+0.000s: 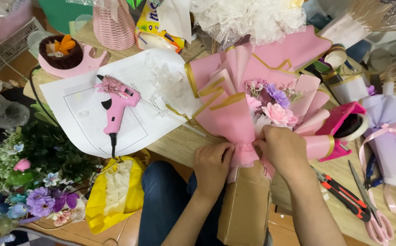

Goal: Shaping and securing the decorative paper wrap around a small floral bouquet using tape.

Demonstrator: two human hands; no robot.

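Both hands are pinched in tight at the neck of the bouquet (252, 109): the left hand (212, 160) has its fingers curled closed on the gathered pink wrapping paper (234, 123), and the right hand (285, 148) is clamped over the same spot from the other side, so they're nearly touching. The bouquet lies across the table edge (180, 146) with its flower heads pointing away from the person and its brown paper base (246, 205) hanging down over their lap.

Stuff I'd worry about: that waist is only held by fingers, so if either grip eases the pleats probably fan open and the gold-edged folds go uneven. Squeezing harder could crease the paper or crush the pink rose (277, 113) just above the knuckles.

The pink tape dispenser (346, 125) sits right beside the right hand, touching the wrap, so an elbow nudge might shove it. The utility knife (344, 193) and pink scissors (375, 214) lie near the right forearm, easy to snag. The pink glue gun (116, 102) is off to the left on white paper (84, 114), cord dangling off the edge; can't tell if it's hot.
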